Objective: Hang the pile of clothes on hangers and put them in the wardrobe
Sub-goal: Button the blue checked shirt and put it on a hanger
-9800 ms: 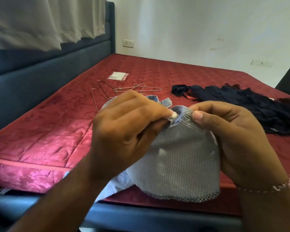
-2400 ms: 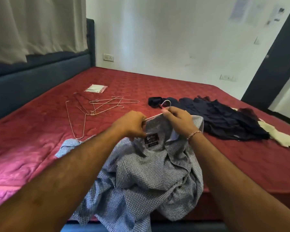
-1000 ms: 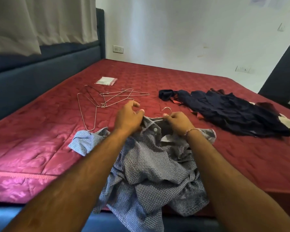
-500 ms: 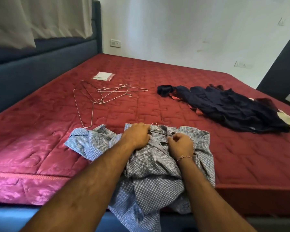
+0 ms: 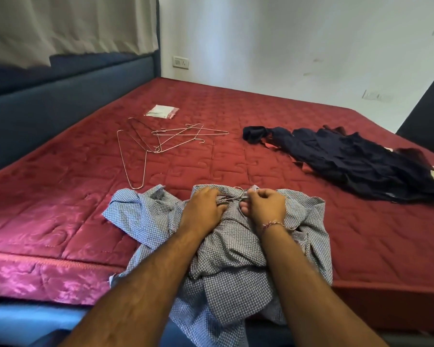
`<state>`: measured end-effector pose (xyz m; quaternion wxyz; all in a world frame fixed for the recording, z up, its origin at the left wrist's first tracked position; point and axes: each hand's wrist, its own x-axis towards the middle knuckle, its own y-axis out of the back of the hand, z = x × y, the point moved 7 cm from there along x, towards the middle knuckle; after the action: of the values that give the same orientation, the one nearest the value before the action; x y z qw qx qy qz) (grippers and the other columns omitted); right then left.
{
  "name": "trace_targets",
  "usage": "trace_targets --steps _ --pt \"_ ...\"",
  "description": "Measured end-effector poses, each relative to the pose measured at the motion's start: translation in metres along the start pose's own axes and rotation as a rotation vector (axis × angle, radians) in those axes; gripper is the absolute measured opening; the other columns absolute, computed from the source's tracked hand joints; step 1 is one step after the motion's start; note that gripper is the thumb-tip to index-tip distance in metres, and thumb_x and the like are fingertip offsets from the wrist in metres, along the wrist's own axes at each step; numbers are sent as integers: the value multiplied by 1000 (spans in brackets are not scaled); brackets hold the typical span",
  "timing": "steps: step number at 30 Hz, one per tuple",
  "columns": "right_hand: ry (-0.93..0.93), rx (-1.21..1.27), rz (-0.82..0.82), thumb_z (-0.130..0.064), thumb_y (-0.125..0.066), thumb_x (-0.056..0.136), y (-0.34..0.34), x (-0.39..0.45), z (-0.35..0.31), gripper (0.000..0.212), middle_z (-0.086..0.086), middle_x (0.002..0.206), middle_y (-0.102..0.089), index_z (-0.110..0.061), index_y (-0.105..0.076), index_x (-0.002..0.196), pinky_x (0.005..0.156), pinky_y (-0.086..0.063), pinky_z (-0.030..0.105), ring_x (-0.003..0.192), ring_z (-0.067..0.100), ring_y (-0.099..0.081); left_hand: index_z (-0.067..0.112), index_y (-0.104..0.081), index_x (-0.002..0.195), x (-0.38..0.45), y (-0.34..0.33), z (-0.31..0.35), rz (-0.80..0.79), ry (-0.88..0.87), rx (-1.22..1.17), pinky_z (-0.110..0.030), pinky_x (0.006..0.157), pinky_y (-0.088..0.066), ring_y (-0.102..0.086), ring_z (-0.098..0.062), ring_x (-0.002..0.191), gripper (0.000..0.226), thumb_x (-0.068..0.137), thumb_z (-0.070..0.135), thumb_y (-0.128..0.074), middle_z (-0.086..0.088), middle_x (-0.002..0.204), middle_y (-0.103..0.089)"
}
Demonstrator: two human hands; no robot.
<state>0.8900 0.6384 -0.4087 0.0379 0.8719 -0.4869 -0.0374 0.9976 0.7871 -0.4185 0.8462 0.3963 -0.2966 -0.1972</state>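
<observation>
A blue-and-white checked shirt (image 5: 236, 249) lies crumpled on the red mattress (image 5: 60, 196) near its front edge, partly hanging over it. A wire hanger (image 5: 232, 196) sits inside the shirt's collar, with only its hook and neck showing. My left hand (image 5: 202, 209) rests on the collar with its fingers over the hanger's wire. My right hand (image 5: 266, 206) pinches the collar fabric just right of the hook. Several more wire hangers (image 5: 166, 139) lie loose further back on the mattress. A pile of dark navy clothes (image 5: 348, 161) lies at the right.
A small plastic packet (image 5: 162, 111) lies behind the hangers. A blue padded headboard (image 5: 48, 101) runs along the left under a beige curtain (image 5: 60, 26). A white wall with a socket (image 5: 180, 62) closes the far side. A dark door edge (image 5: 429, 103) stands at the right.
The shirt with the hanger in it has come down from mid-air onto the mattress. Both hands now work at the collar on the bed surface.
</observation>
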Motion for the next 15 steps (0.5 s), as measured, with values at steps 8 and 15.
trace_targets --steps 8,15 --pt "167 -152 -166 -22 -78 91 -20 -14 34 16 6 78 -77 -16 -69 78 76 -63 52 75 26 -76 23 -72 78 -7 2 -27 -15 169 -331 -32 68 -55 -67 -7 75 16 84 35 -82 12 75 -70" --pt "209 -139 -250 -16 -77 92 -24 -15 31 8 6 82 -78 -12 -75 85 82 -63 48 83 27 -76 31 -70 74 -7 0 -32 -108 208 -402 -39 82 -58 -69 -10 81 20 92 25 -76 11 81 -74"
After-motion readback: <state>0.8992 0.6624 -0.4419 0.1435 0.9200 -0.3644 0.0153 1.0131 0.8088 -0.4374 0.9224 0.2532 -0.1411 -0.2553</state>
